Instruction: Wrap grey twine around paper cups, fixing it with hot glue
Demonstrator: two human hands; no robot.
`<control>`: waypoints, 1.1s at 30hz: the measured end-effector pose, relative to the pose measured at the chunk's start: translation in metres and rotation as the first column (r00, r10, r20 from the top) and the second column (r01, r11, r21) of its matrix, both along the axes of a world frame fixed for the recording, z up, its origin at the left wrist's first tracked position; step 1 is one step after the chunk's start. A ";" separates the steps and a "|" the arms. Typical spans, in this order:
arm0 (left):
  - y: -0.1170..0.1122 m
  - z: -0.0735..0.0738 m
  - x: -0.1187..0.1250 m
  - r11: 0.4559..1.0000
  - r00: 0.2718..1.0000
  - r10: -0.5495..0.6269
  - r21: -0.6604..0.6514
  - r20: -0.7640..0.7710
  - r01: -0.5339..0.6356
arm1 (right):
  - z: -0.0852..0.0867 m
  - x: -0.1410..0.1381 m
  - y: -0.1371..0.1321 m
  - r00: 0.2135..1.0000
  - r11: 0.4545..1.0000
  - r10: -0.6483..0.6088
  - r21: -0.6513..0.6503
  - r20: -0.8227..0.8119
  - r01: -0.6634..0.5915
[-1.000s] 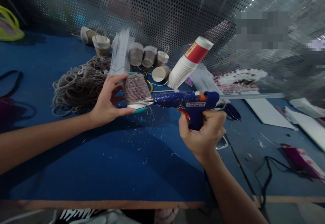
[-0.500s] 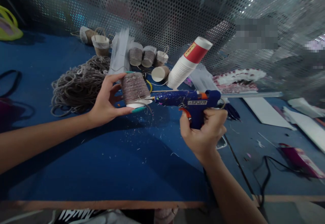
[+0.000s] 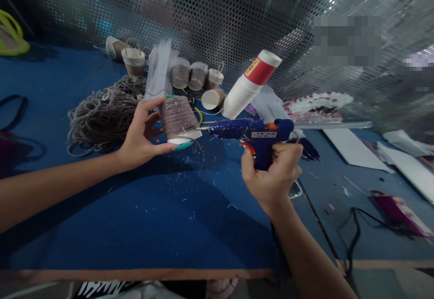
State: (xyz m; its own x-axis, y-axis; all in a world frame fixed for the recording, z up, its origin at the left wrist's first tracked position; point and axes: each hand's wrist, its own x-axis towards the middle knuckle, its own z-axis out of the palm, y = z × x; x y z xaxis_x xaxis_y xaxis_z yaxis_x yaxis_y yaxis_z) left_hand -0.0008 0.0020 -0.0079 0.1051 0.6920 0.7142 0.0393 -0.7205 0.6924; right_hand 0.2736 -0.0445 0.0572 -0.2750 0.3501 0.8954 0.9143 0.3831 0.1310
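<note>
Cord-wrapped cup (image 3: 178, 116), as I see it from my end through the head camera, the only view I have, is held over the blue table (image 3: 135, 235), to the left of the paper cup stack (image 3: 240, 91) and nearer to me than it. Tight rows of grey-brown cord cover most of its side, while a plain white band (image 3: 183, 137) shows along the lower end, which is the wider one. It leans a little, and a short loose cord end (image 3: 197, 144) hangs off its lower right edge. My left hand (image 3: 139, 132) is farther left of the stack, its forearm coming in low from the left; the fingers curve over the top and the thumb is under the white band, so the cup is gripped between them, teal nails at both ends. My right hand (image 3: 271, 177) is to the right of the stack and nearer to me, its forearm slanting up from the lower right. Its fingers are wrapped round the handle of the blue glue gun (image 3: 237, 128), one digit at the orange trigger (image 3: 249, 147); I cannot tell whether it is pressed. The gun lies level across the near side of the stack, its metal nozzle (image 3: 203, 128) pointing left at the cup's lower side; whether it touches, I cannot tell.
</note>
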 end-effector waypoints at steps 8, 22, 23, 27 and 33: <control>0.003 0.000 0.001 0.998 0.999 -0.022 0.058 0.037 0.020 | 0.002 0.000 0.000 0.997 0.998 0.042 -0.036 -0.058 -0.044; -0.002 0.003 0.003 0.999 0.997 -0.036 -0.017 0.067 0.037 | -0.001 0.001 0.000 0.993 0.983 -0.032 -0.183 -0.116 0.011; -0.003 0.003 0.003 0.999 0.997 -0.034 -0.019 0.066 0.036 | -0.001 0.001 0.000 0.992 0.982 -0.038 -0.191 -0.119 0.015; -0.005 0.007 0.003 0.999 0.996 -0.041 -0.025 0.084 0.044 | -0.001 0.001 -0.001 0.988 0.966 -0.068 -0.258 -0.142 0.030; -0.004 0.005 0.003 0.994 0.989 -0.093 -0.039 0.116 0.098 | -0.011 -0.001 0.013 0.935 0.829 -0.225 -0.558 -0.272 0.037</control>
